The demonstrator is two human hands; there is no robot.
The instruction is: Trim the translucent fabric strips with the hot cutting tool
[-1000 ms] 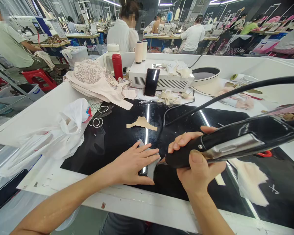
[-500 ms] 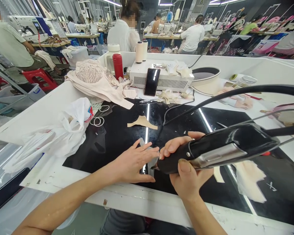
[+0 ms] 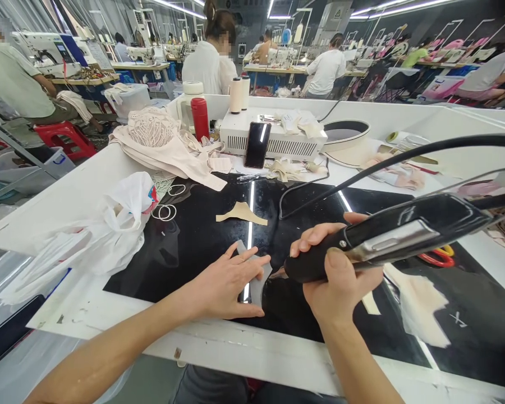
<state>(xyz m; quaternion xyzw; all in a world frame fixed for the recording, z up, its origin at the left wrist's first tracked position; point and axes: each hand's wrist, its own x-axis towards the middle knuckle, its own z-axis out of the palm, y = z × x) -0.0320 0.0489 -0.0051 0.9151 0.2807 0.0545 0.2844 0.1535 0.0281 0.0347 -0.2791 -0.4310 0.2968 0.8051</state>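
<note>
Beyond the spread fingers of the left hand (image 3: 225, 286), a beige piece (image 3: 242, 211) seems done, the grey piece (image 3: 258, 290) beneath them unfinished, the right hand (image 3: 339, 294) clamped on a black tool (image 3: 391, 233).

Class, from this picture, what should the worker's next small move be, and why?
Probably ease the black handheld tool slightly towards the grey piece: the right hand grips it with its tip close beside the piece's edge, and the left hand rests spread on the piece.
</note>
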